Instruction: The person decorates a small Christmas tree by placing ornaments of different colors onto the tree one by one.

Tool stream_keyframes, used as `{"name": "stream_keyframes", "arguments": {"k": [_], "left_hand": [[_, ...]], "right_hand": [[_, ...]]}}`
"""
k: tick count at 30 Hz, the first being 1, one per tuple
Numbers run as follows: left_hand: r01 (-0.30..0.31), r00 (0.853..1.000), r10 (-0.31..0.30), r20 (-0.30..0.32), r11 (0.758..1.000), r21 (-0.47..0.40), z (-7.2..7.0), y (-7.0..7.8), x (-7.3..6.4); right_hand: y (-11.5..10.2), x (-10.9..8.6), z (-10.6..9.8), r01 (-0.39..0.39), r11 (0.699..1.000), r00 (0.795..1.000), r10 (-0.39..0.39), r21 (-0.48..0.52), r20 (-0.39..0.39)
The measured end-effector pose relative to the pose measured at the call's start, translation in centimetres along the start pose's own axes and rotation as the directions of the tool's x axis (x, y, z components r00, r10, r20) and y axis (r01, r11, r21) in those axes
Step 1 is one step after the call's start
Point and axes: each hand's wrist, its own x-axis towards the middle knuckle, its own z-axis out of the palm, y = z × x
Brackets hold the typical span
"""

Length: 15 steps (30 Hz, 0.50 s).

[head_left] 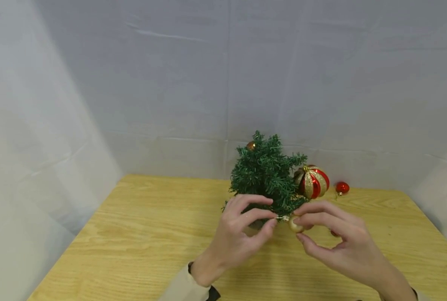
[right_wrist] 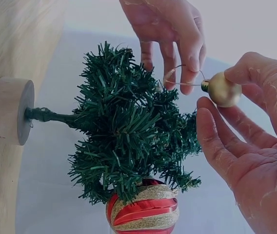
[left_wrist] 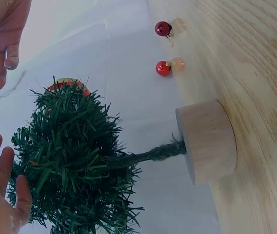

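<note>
A small gold Christmas bauble [head_left: 295,225] with a metal cap is pinched between the thumb and fingers of my right hand [head_left: 341,238]. My left hand [head_left: 240,230] holds the bauble's thin hanging loop [right_wrist: 183,84] between thumb and forefinger, drawing it out to the left of the cap. Both hands are in front of a small green artificial Christmas tree [head_left: 264,175]. The tree stands upright on a round wooden base [left_wrist: 209,141], which the hands mostly hide in the head view. A small orange-gold bauble [head_left: 251,145] sits near the treetop.
A large red-and-gold striped bauble [head_left: 315,182] is at the tree's right side. Beyond it, a small red bauble [head_left: 342,187] lies on the wooden table [head_left: 133,234]. A dark red bauble [left_wrist: 163,29] also lies there. White sheeting [head_left: 170,83] rises behind the table.
</note>
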Motion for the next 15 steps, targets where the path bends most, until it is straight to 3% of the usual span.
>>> {"name": "stream_keyframes", "arguments": {"k": [9, 12, 15], "left_hand": [[-0.020, 0.999, 0.020, -0.034, 1.000, 0.003, -0.46, -0.32, -0.15], [-0.073, 0.996, 0.076, -0.040, 0.995, 0.067, -0.59, -0.49, -0.17], [-0.146, 0.987, 0.154, -0.041, 0.976, 0.163, -0.69, -0.66, -0.20]], "right_hand": [[0.24, -0.15, -0.08, -0.023, 1.000, 1.000, 0.023, 0.011, 0.016], [0.35, -0.11, 0.08, -0.006, 1.000, 1.000, 0.006, 0.000, 0.013], [0.42, -0.07, 0.37, 0.010, 1.000, 1.000, -0.009, -0.025, 0.014]]}}
